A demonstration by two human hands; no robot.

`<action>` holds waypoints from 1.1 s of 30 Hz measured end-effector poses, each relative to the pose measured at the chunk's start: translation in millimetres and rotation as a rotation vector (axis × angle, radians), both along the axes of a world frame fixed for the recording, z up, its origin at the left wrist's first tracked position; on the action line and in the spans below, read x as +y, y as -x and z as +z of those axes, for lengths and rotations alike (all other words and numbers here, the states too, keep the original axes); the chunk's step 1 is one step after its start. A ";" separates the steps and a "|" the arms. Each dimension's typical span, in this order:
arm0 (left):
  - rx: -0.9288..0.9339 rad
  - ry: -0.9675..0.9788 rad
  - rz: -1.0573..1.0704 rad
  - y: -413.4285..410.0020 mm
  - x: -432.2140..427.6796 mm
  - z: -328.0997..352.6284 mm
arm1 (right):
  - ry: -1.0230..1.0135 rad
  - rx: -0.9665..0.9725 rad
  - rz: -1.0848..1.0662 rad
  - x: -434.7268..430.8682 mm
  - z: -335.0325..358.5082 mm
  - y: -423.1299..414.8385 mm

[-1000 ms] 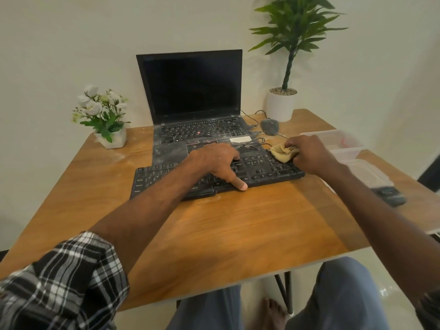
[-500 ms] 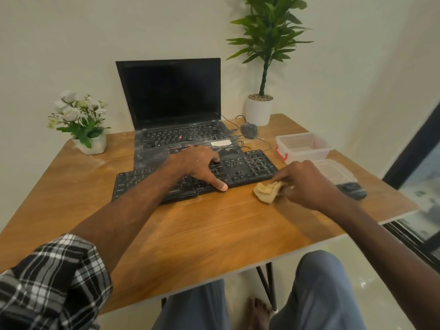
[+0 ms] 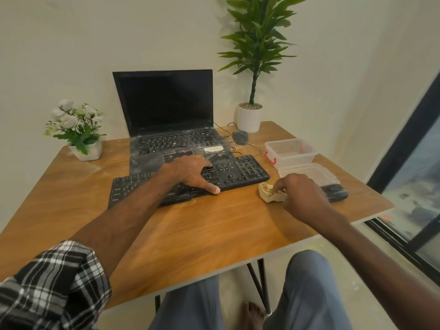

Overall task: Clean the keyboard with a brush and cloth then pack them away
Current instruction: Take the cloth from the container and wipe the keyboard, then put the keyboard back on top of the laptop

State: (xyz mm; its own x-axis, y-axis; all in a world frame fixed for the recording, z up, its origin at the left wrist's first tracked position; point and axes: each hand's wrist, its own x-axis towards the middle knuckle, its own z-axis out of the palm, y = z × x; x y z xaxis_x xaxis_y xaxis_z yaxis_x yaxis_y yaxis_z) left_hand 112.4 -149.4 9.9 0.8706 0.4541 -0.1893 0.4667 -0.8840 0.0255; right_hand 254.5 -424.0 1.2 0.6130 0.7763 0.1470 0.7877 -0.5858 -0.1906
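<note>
the black keyboard (image 3: 238,172) is laid across the middle of the wooden table (image 3: 202,234), just in front of an open laptop (image 3: 166,110) with a dark screen. it is pressed down by the left hand (image 3: 190,173), laid flat on the keys with fingers spread and the thumb stretched along the front edge. the crumpled tan cloth (image 3: 267,192) is set on the table just off the keyboard's right end and is pinched by the curled fingers of the right hand (image 3: 300,194). beyond that hand a clear lid (image 3: 309,173) and an open clear container (image 3: 290,152) with red clips are seen. a black object (image 3: 335,191) beside the lid cannot be identified. a mouse (image 3: 240,136), a potted plant (image 3: 250,117) and a flower pot (image 3: 83,148) are placed along the far edge.
</note>
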 end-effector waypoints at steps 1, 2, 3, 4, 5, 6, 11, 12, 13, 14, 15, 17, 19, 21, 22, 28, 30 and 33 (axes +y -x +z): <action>-0.017 -0.007 0.011 2.1 -3.3 -0.8 | -0.054 0.012 0.006 3.0 2.1 2.6; -0.050 -0.016 0.032 6.1 -6.4 -2.2 | -0.099 0.036 0.026 8.1 4.0 5.4; -0.095 -0.019 0.057 10.9 -10.2 -4.1 | -0.134 0.070 0.054 13.0 6.0 8.4; -0.144 -0.009 0.089 17.1 -15.1 -7.7 | -0.150 0.113 0.086 17.3 5.8 10.6; -0.192 0.005 0.121 25.6 -19.3 -10.5 | -0.155 0.150 0.113 22.0 6.9 14.1; -0.237 0.018 0.154 35.5 -22.7 -14.9 | -0.145 0.170 0.133 26.5 6.6 16.8; -0.453 0.034 0.386 98.5 -32.9 -31.7 | -0.204 0.192 0.139 44.7 9.9 25.0; -0.497 0.031 0.438 111.3 -35.5 -35.5 | -0.215 0.194 0.134 47.1 11.5 26.2; -0.541 0.023 0.486 123.9 -37.3 -37.3 | -0.227 0.198 0.135 50.2 14.7 26.4; -0.569 0.017 0.534 135.4 -39.4 -39.5 | -0.233 0.203 0.135 52.8 17.0 26.1; -0.577 0.017 0.580 145.8 -40.6 -40.6 | -0.237 0.210 0.136 55.6 20.4 26.5; -0.556 0.042 0.654 162.6 -40.5 -43.8 | -0.241 0.228 0.130 60.5 23.6 24.0; -0.545 0.067 0.709 174.5 -38.1 -44.3 | -0.248 0.243 0.107 66.2 28.0 19.7; -0.551 0.109 0.758 182.9 -36.7 -44.5 | -0.248 0.235 0.069 71.1 30.7 14.1; -0.551 0.132 0.777 185.0 -36.5 -44.1 | -0.233 0.225 0.046 72.6 31.5 10.5; -0.507 0.144 0.794 181.8 -37.7 -36.0 | -0.026 0.393 -0.023 76.4 27.7 -0.6; -0.517 0.177 0.803 179.0 -35.2 -32.9 | -0.006 0.414 -0.022 79.1 23.2 -1.9; -0.572 0.240 0.814 180.0 -30.9 -29.1 | 0.017 0.379 -0.037 82.2 17.9 -5.5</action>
